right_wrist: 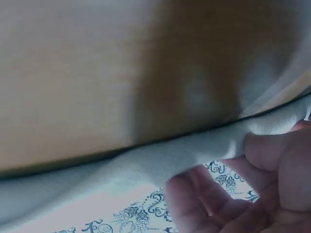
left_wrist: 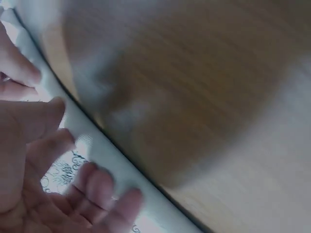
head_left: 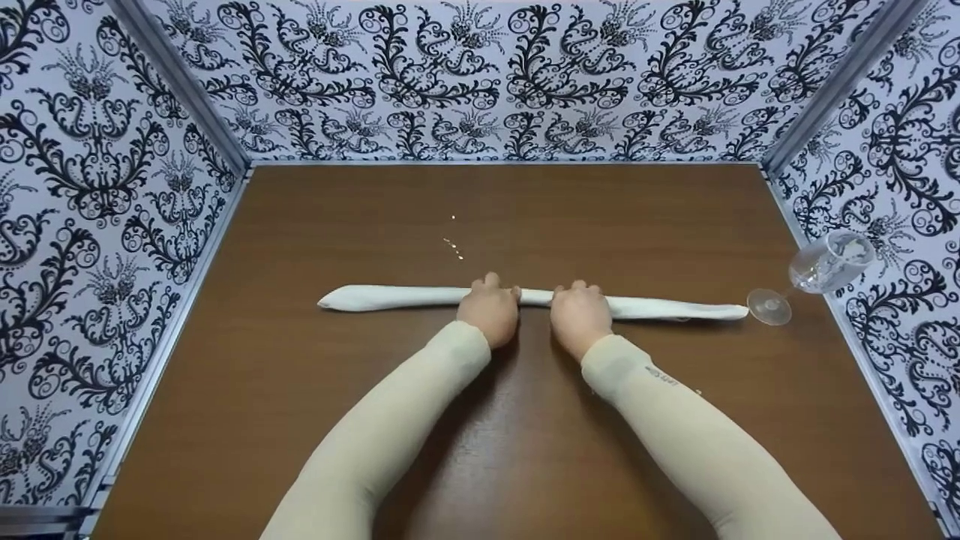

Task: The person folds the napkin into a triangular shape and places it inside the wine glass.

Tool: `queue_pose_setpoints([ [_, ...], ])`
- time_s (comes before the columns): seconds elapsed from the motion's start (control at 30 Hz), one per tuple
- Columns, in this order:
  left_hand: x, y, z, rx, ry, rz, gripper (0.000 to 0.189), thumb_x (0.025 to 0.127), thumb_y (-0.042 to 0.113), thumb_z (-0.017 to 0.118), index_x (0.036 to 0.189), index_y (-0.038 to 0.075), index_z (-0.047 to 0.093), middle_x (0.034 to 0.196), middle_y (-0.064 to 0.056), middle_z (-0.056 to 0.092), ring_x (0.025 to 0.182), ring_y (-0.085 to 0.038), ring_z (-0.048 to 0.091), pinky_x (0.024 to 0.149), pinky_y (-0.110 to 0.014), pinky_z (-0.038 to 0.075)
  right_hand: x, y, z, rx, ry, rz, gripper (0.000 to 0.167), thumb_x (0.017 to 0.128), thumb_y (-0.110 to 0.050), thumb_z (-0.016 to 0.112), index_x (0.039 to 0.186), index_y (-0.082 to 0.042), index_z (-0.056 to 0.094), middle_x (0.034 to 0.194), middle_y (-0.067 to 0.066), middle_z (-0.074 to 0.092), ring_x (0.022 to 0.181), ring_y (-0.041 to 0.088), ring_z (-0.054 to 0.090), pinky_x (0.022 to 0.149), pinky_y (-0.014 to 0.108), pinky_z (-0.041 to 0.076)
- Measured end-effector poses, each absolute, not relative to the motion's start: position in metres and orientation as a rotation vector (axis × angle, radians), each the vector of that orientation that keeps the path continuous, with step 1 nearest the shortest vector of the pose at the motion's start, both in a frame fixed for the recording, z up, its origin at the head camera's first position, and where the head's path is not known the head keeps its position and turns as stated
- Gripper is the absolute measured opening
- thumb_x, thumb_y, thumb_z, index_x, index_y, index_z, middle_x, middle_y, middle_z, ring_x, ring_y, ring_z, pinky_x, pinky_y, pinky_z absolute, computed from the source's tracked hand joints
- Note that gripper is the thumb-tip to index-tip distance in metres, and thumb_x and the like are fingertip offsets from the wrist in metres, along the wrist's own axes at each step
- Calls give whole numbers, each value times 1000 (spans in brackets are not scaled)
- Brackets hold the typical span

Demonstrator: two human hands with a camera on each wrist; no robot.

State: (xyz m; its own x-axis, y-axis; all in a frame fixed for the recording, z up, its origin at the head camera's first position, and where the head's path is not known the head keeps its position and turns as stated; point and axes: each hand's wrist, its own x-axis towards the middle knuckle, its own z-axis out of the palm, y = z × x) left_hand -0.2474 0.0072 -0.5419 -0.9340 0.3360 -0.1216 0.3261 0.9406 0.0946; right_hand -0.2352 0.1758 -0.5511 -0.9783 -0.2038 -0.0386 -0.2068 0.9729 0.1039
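Note:
A long white cloth [head_left: 397, 298], rolled into a narrow tube, lies crosswise over the wooden table. My left hand [head_left: 489, 311] grips it just left of its middle, and my right hand [head_left: 581, 319] holds it a short way to the right. From the left wrist view, curled fingers [left_wrist: 99, 187] and a thumb meet the cloth roll [left_wrist: 112, 150]. The right wrist view likewise has fingertips [right_wrist: 182, 194] and thumb against the roll [right_wrist: 160, 155]. Both ends of the roll extend outward past the hands; its left end tapers to a point.
A stemmed clear glass [head_left: 832, 262] stands near the table's right edge, its foot beside the roll's right end. Small pale crumbs [head_left: 453, 246] dot the brown table [head_left: 600, 225] beyond the roll. Patterned panels [head_left: 450, 82] border the table at the back and both sides.

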Motion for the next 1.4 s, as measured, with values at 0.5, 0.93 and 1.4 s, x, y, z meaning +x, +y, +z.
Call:
queue_pose_setpoints([
  [0.5,-237,6,-526,180,2790,121,77,98,66,59,165,36,35,161,-33,32,148,-64,29,118,-69,37,-228,185,-546,-317,3076,33,37,103,-4,53,136,10,64,103,29,76,97,45,74,76,53,64],
  [0.93,-258,-14,-529,234,2906,233,47,104,58,56,126,22,77,130,-10,73,128,-38,58,107,-57,49,-229,189,-547,-355,3077,-30,53,112,-33,47,138,11,62,125,36,69,120,51,66,96,59,56],
  [1.4,-269,-6,-529,84,2989,268,46,102,47,66,120,6,78,122,-16,71,106,-33,74,91,-47,62,-242,200,-552,-63,3118,-322,43,108,-38,57,94,-5,79,100,21,78,93,42,75,79,60,61],
])
